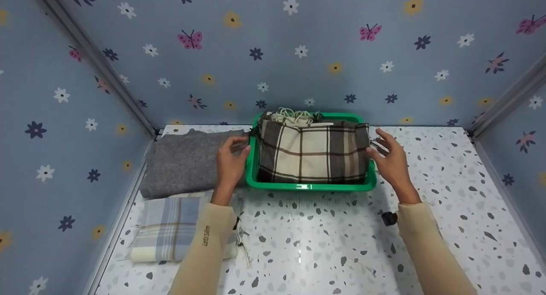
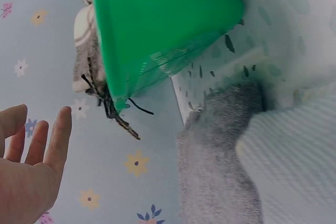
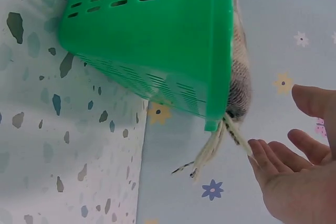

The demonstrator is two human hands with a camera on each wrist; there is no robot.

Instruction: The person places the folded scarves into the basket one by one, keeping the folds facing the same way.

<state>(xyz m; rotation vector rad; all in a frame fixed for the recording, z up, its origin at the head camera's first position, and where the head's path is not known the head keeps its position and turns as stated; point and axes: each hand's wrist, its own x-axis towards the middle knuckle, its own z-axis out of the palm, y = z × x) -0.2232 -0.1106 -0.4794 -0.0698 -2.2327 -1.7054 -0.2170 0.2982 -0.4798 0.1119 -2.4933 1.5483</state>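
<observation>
A folded plaid scarf (image 1: 313, 152) in cream, brown and dark grey lies in a green plastic basket (image 1: 307, 187) against the back wall. Cream fringe (image 1: 294, 115) spills over its far side. My left hand (image 1: 231, 160) hovers beside the basket's left rim with fingers spread and nothing in it. On the other side, my right hand (image 1: 388, 158) is held near the right rim, its fingers loosely bent and no cloth gripped. In the right wrist view, pale fringe strands (image 3: 212, 148) hang from the basket's corner close to the fingertips of the right hand (image 3: 299, 166).
Left of the basket lies a folded grey cloth (image 1: 187, 165). In front of it is a folded blue and cream plaid cloth (image 1: 170, 229) with fringe. Flowered walls (image 1: 273, 73) enclose the speckled white table (image 1: 324, 239) at the back and both sides.
</observation>
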